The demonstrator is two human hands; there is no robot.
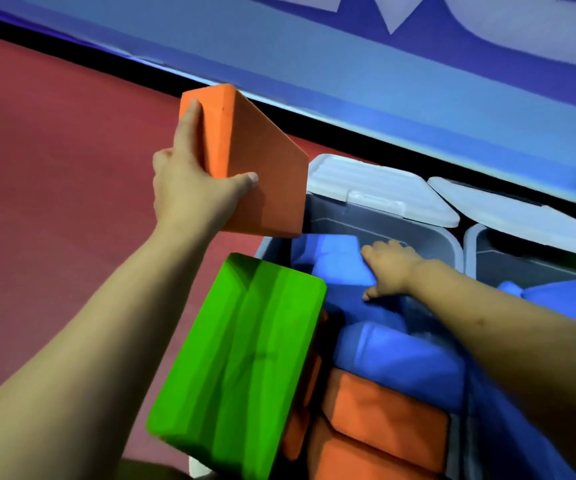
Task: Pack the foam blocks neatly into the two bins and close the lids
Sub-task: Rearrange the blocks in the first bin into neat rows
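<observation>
My left hand [189, 188] grips an orange foam block [255, 164] and holds it in the air above the left edge of the near grey bin [414, 230]. My right hand [388, 268] reaches into that bin, its fingers on a blue foam block [335, 265]. More blue blocks [397, 362] and orange blocks [380, 410] fill the bin below my right arm. A big green block [241, 362] leans over the bin's left side. The bin's white lid [380, 188] stands open at the back.
A second grey bin [522, 261] stands to the right with its white lid [508, 206] open and blue blocks [563, 299] inside. Red floor [54, 168] spreads to the left. A blue padded wall [383, 81] runs behind the bins.
</observation>
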